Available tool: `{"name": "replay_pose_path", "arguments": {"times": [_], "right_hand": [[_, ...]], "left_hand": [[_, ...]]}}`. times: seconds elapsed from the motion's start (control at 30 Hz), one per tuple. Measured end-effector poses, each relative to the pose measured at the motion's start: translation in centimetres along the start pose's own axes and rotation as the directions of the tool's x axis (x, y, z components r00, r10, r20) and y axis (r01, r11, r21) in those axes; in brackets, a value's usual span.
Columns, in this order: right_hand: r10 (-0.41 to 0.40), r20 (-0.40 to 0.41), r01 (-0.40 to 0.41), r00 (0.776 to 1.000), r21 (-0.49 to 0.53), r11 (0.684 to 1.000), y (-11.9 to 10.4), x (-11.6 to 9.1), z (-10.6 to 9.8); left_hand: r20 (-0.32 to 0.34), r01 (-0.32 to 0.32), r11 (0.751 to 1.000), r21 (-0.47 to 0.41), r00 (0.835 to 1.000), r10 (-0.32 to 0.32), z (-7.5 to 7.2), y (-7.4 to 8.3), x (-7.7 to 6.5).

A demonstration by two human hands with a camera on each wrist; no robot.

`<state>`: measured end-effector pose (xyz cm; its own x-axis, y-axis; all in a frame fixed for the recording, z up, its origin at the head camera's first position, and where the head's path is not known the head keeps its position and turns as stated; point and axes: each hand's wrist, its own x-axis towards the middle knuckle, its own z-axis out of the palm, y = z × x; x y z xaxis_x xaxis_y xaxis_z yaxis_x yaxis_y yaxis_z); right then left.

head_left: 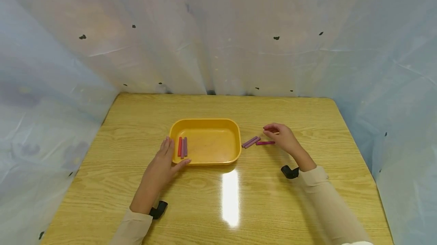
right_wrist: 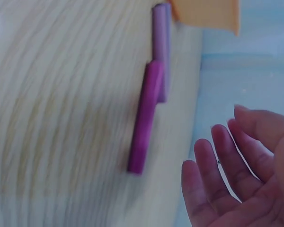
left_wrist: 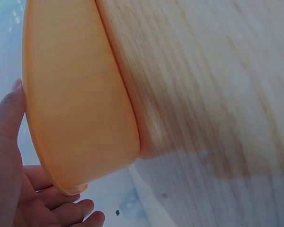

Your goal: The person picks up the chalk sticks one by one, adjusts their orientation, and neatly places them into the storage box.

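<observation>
My left hand (head_left: 161,166) holds the near left corner of a yellow plastic tray (head_left: 218,162). Its fingers lie along the left rim and its thumb on the front rim; the left wrist view shows the tray's outer wall (left_wrist: 80,94) beside the thumb. Inside, at the left end, lie a red chalk-like stick (head_left: 179,146) and two purple ones (head_left: 186,146). Right of the tray, two purple sticks (head_left: 250,142) lie side by side on the table, touching a magenta stick (right_wrist: 146,123). My right hand (head_left: 282,137) hovers over the magenta stick's right end, fingers apart and holding nothing.
A wood-grain table (head_left: 191,199) carries everything, its far edge close to a pale plastic curtain (head_left: 211,36) that also hangs at both sides. A bright reflection lies in front of the tray. Black wrist mounts (head_left: 290,171) sit at both cuffs.
</observation>
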<state>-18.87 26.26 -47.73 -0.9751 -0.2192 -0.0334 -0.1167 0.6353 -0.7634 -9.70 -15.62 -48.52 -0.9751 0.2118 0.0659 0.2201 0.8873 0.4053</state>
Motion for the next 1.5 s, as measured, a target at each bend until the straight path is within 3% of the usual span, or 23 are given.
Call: {"name": "replay_pose_path", "arguments": {"times": [0.37, 0.73, 1.5], "right_hand": [[-0.030, 0.126, 0.044, 0.992, -0.113, 0.993, 2.7, -0.1, 0.8], [-0.087, 0.167, 0.117, 0.982, -0.176, 0.977, 2.7, -0.1, 1.5], [-0.101, 0.221, 0.138, 0.970, -0.156, 0.978, 3.0, -0.2, 1.7]], "left_hand": [[-0.008, 0.007, 1.000, 0.005, 1.000, -0.007, 0.1, 0.0, -0.1], [-0.019, -0.003, 1.000, 0.004, 1.000, 0.003, 0.2, 0.0, -0.1], [-0.034, -0.015, 1.000, 0.006, 0.999, 0.016, 0.0, 0.1, -0.1]]}}
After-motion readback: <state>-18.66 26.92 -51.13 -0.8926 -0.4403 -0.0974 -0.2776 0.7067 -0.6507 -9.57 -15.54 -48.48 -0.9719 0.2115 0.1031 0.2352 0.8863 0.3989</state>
